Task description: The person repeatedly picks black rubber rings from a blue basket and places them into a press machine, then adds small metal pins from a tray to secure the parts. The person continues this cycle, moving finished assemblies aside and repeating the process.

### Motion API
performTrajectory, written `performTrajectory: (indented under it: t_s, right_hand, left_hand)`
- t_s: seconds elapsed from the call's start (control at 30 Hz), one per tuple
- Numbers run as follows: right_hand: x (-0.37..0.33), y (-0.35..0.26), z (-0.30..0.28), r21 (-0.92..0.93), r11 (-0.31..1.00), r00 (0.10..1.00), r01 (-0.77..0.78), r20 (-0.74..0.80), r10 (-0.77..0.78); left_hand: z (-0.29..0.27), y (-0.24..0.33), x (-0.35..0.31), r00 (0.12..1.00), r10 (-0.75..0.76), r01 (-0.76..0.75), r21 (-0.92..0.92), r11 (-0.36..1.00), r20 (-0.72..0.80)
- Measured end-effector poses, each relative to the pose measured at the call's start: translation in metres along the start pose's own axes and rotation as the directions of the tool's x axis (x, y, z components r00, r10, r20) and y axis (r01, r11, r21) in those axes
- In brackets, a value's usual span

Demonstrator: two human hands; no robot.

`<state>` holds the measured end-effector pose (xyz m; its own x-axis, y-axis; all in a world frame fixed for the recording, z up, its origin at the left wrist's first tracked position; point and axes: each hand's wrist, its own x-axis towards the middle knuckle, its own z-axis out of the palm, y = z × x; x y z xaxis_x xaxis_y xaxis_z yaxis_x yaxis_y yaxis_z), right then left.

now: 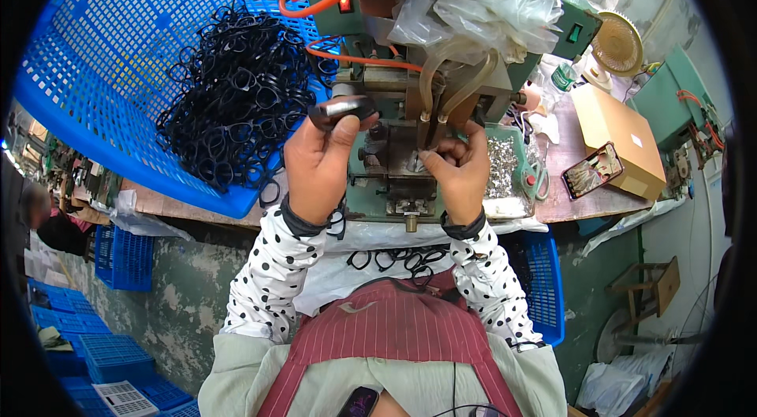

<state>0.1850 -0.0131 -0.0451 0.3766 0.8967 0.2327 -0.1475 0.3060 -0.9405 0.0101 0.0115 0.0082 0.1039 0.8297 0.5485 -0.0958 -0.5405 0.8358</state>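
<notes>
Left hand point(318, 167): grip clamped on black frame piece point(341, 110), 12 o'clock | Right hand point(456, 167): grip pinched together at green press machine point(394, 86) | Frame pile point(236, 106) in blue basket point(102, 86), 10 o'clock.

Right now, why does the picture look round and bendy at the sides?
In the head view, the fisheye lens bends straight edges, so the blue basket curves and black corners ring the picture; the middle, with left hand and right hand, stays sharp in even daylight.

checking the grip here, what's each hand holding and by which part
The left hand holds a black eyeglass frame by its lower rim, thumb on top. The right hand pinches something small at the green machine; what it is cannot be told.
</notes>
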Motion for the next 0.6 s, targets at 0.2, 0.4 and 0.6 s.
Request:
performTrajectory:
  t_s: [0.2,0.4,0.6]
  right_hand:
    - [0.002,0.011,-0.017,-0.183,0.978,0.995,0.095,0.037,-0.09]
    - [0.035,0.059,-0.135,-0.941,0.337,0.908,0.018,-0.126,-0.4]
    - [0.008,0.06,-0.167,-0.991,0.13,0.992,0.021,0.003,-0.13]
  left_hand:
    - [0.013,-0.018,-0.045,0.706,0.501,-0.668,0.235,0.706,0.5]
    - [0.033,-0.048,-0.054,0.649,0.476,-0.687,0.186,0.703,0.594]
    - [0.029,-0.052,-0.056,0.648,0.472,-0.682,0.179,0.709,0.598]
